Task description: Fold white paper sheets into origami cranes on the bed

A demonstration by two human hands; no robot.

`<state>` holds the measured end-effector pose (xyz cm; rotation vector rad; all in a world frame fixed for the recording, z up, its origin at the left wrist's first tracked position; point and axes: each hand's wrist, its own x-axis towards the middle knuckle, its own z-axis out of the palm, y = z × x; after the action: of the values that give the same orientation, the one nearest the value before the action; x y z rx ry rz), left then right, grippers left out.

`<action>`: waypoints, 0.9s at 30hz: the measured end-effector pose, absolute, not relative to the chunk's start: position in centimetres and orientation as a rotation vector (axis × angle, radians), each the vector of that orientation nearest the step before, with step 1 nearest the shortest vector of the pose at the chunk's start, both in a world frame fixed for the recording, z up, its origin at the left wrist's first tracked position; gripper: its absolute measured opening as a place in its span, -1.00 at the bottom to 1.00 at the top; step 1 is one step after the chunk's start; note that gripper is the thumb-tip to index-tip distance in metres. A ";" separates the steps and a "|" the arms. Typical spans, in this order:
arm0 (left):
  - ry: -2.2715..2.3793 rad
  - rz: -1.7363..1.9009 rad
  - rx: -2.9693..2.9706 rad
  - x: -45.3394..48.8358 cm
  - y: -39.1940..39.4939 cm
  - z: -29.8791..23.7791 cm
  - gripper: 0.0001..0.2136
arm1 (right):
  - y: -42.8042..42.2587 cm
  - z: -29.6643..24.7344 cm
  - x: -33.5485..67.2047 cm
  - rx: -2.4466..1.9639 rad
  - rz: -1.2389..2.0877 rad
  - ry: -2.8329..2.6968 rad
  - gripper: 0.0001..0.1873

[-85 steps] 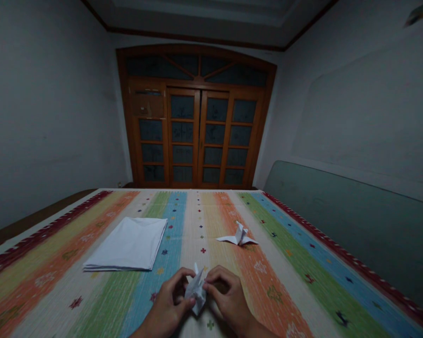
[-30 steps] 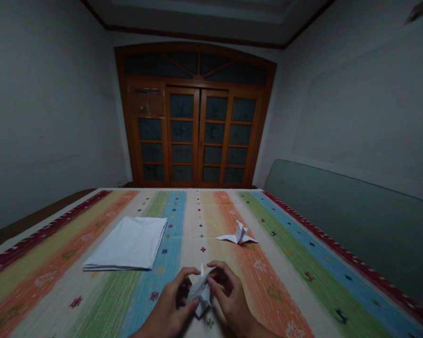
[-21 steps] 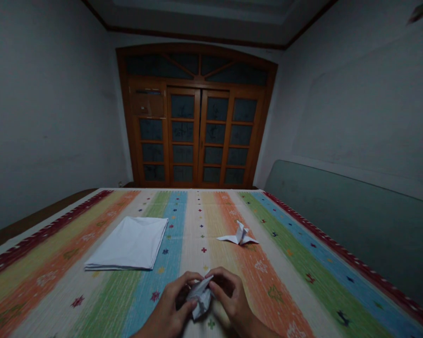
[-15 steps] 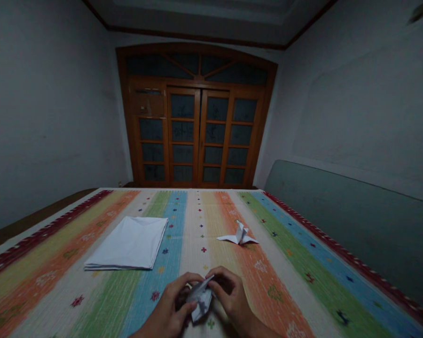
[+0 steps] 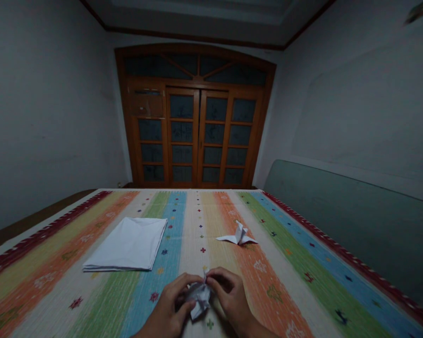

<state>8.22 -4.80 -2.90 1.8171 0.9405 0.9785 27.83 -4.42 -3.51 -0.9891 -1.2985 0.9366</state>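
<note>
A small piece of folded white paper (image 5: 199, 300) is between my two hands, low over the striped cloth. My left hand (image 5: 171, 303) grips its left side, thumb in front and fingers behind. With thumb and index finger, my right hand (image 5: 229, 293) pinches a narrow point at the paper's upper right. Part of the paper is hidden by my fingers. Beyond my right hand stands a finished-looking white paper crane (image 5: 238, 234), its wings spread.
A stack of white paper sheets (image 5: 129, 244) lies on the left of the colourful striped tablecloth (image 5: 102, 300). A pale green bench back or board (image 5: 338, 206) runs along the right wall. Wooden doors with glass panes (image 5: 199, 136) stand past the table's far edge.
The narrow point of the paper now stands more upright in my right fingers, where before it slanted to the right. Both hands keep nearly the same place.
</note>
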 end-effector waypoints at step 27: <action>0.764 1.073 2.256 8.6 -4.8 -3.3 -0.64 | -3.9 -4.2 27.9 -0.973 0.979 -1.178 -0.77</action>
<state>8.58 -4.76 -3.27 2.2556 0.7644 1.0729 27.88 -3.94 -4.22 -0.9734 -1.1778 0.9787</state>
